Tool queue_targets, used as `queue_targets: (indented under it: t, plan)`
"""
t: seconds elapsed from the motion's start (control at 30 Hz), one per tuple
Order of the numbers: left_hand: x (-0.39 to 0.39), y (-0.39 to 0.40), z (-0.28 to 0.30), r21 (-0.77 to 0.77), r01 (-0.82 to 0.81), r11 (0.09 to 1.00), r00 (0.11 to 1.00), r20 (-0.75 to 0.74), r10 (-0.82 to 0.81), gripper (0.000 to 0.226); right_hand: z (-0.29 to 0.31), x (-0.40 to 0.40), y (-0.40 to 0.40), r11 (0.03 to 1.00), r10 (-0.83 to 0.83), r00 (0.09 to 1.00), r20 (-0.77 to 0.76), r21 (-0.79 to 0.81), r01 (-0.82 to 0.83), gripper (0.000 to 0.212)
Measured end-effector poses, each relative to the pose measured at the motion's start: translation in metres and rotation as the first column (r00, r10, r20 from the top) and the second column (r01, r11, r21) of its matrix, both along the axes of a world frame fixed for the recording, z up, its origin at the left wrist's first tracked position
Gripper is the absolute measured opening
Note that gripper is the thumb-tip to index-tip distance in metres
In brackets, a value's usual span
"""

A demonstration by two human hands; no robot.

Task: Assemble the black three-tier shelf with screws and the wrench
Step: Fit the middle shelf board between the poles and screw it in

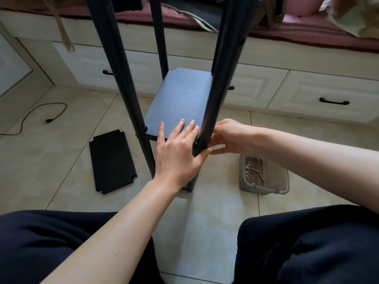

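The black shelf frame stands on the floor in front of me, its round posts rising past the camera. A black shelf board [180, 99] sits between the posts. My left hand [178, 150] lies flat on the board's near right corner, thumb hooked under the near right post [215, 95]. My right hand [227, 136] is against that post from the right at the board's level, fingers curled toward it; what they pinch is hidden. A loose black shelf board [111, 161] lies on the tiles to the left.
A clear plastic tray [264, 189] with several screws and a hex wrench [258, 173] sits on the floor to the right. A black power cord [37, 117] trails at the left. White drawers [317, 95] under a cushioned bench stand behind. My knees fill the bottom.
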State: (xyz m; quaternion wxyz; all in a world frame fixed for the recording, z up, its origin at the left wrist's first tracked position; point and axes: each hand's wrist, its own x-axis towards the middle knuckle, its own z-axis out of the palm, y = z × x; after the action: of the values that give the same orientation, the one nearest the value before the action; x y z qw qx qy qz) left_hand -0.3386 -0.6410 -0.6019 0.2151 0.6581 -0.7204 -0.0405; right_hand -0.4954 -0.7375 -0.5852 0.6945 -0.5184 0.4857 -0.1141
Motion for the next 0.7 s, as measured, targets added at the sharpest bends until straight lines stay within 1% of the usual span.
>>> queue_targets:
  t: [0.1,0.23,0.4,0.57,0.7]
  plan:
    - [0.001,0.001,0.0,0.016,0.007,1.0,1.0,0.009,-0.007,0.064,0.0,0.0,0.002,1.0,0.004,1.0,-0.006,0.0,-0.004,0.024]
    - [0.003,0.001,0.0,0.028,0.024,0.999,1.0,-0.005,-0.024,0.063,0.004,0.0,0.004,1.0,-0.008,1.0,-0.022,-0.012,0.008,0.024]
    - [0.005,0.0,0.0,0.01,0.037,0.999,0.999,-0.033,-0.037,0.059,0.006,0.001,0.008,0.998,-0.065,0.997,-0.033,-0.006,0.065,0.025]
    - [0.004,-0.001,-0.001,-0.003,0.035,0.999,0.998,-0.05,-0.035,0.054,0.006,-0.001,0.015,0.984,-0.17,0.985,0.021,0.057,0.168,0.033]
    - [0.003,-0.001,-0.001,-0.014,0.041,0.999,0.998,-0.054,-0.042,0.052,0.012,-0.004,0.015,0.98,-0.168,0.984,0.051,0.118,0.161,0.03]
